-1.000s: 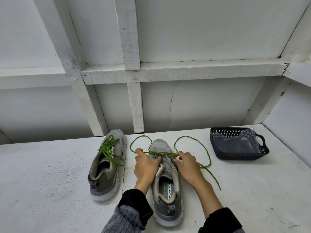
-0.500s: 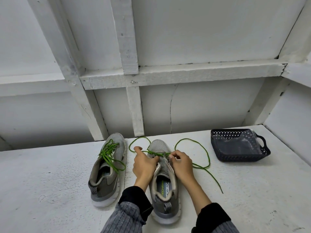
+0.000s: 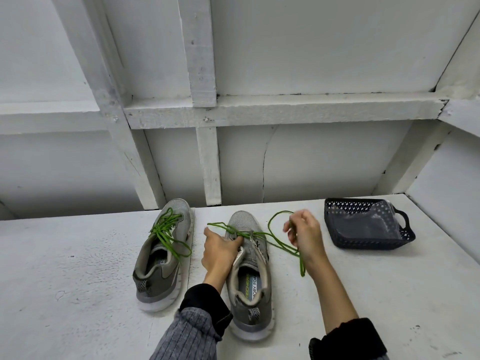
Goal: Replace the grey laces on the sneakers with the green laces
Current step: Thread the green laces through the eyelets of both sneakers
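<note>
Right hand (image 3: 304, 236), centre-right of frame, lifted above the table (image 3: 78, 294); fingers curled, pinching a loop of the green lace (image 3: 281, 246) near its upper end. Lace runs from that pinch down and left to the lowest eyelets of the right sneaker (image 3: 250, 276); free end hangs beside the right wrist.

Left hand (image 3: 219, 249), just left of frame centre, resting against the left flank of the same sneaker; fingers curled over the eyelet row, holding the other strand of the lace against the upper. That strand trails out to the left past the thumb.

Right sneaker: only the lowest eyelets threaded in green, upper eyelets bare, tongue and insole print exposed. Toe toward the wall, heel toward the bottom of frame.

Left sneaker (image 3: 162, 258), left of centre, just beside the left hand but apart from it. Laced in green, ends lying loose across the opening (image 3: 168, 235).

Dark perforated basket (image 3: 368, 223), right of frame, near the right hand, not touching. Contents: something clear and shiny, plastic-like; identity cannot be told.

White framed wall (image 3: 311, 61) behind the table.
</note>
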{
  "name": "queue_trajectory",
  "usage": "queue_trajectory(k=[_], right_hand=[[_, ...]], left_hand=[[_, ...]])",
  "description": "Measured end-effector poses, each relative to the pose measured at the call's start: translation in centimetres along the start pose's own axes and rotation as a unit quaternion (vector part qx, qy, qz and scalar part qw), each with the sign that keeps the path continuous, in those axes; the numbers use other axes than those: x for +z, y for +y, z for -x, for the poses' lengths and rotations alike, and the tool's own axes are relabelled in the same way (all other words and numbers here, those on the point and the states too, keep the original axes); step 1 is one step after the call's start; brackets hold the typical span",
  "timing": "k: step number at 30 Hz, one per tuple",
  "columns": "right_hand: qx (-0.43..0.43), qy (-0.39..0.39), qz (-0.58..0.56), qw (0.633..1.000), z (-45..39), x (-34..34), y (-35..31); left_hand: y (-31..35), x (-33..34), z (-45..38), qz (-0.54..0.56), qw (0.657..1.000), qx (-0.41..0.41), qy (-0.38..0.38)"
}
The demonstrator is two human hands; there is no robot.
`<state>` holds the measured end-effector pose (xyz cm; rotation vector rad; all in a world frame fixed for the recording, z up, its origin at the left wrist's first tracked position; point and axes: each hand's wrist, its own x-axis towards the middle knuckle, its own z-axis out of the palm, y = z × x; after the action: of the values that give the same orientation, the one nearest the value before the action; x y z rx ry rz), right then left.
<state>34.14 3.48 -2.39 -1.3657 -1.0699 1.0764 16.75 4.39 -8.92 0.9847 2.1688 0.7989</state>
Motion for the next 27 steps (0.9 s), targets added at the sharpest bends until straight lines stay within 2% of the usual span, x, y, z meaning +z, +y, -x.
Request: queue_trajectory(k=[2,5,8,11,13,15,17,20,23,27], right_hand=[[0.041,-0.03,0.148,0.988,0.2,0.1,3.1],[0.071,-0.061,0.277,0.956,1.0,0.4,5.9],[-0.012,-0.021,0.393,0.919,0.8,1.1,6.2],[-0.104,-0.046,0.41,0.905,-0.6,2.4,5.9],[-0.121,-0.096,0.414,0.897,-1.3,3.2,6.1],[-0.131,-0.109,0.431,0.886,-1.6,3.6,6.5],[-0.142,-0.092,0.413,0.895,-1.7,3.6,6.7],[-0.122,-0.069,0.322,0.936,-1.7,3.4,6.4],[-0.079,-0.03,0.208,0.975,-1.7,3.3,5.2],[-0.046,-0.006,0.046,0.998,-1.5,3.8,2.3]], left_hand=[[-0.1,0.0,-0.1,-0.006,1.0,0.01,-0.009],[-0.2,0.0,-0.1,-0.001,1.0,0.028,-0.013],[0.0,-0.2,0.1,-0.001,1.0,0.028,-0.009],[0.1,-0.3,0.3,-0.006,0.999,0.031,-0.006],[0.1,-0.3,0.3,0.0,0.999,0.038,-0.003],[0.3,-0.2,0.2,0.032,0.999,0.033,-0.006],[0.3,-0.2,-0.2,0.113,0.993,0.001,-0.021],[-0.3,0.0,-0.8,0.244,0.968,-0.021,-0.061],[-0.7,0.4,-0.7,0.261,0.963,-0.011,-0.065],[-0.3,0.5,-0.3,0.263,0.96,0.013,-0.091]])
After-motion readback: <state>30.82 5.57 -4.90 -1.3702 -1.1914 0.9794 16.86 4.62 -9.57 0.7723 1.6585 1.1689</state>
